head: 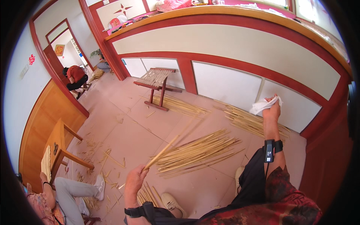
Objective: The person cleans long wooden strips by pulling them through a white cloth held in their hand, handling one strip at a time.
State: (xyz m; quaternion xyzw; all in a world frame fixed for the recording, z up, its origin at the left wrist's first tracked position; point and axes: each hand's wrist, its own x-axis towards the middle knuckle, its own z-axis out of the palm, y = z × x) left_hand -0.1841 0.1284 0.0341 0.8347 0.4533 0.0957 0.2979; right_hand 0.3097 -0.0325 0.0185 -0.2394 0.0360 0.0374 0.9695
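Observation:
My left hand (135,180) grips a long dry plant stalk (163,152) near its lower end. The stalk slants up and away over the floor, its far end blurred. Bunched in my right hand (275,108) is a white cloth (263,106), held out by the white cabinet doors. A broad pile of peeled stalks (194,154) lies on the tiles in front of me, partly under the held stalk. Beneath my right forearm lies another stalk bundle (244,119). More stalks (147,194) rest beside my left shoe.
A folding stool (156,77) stands over stalks (180,104). At left, a seated person (67,188) holds pale strips (45,163) near a wooden bench (60,152) with scissors (56,148). Stalk scraps (112,160) litter the floor. Another person (76,77) crouches by the doorway. A long counter (225,39) runs ahead.

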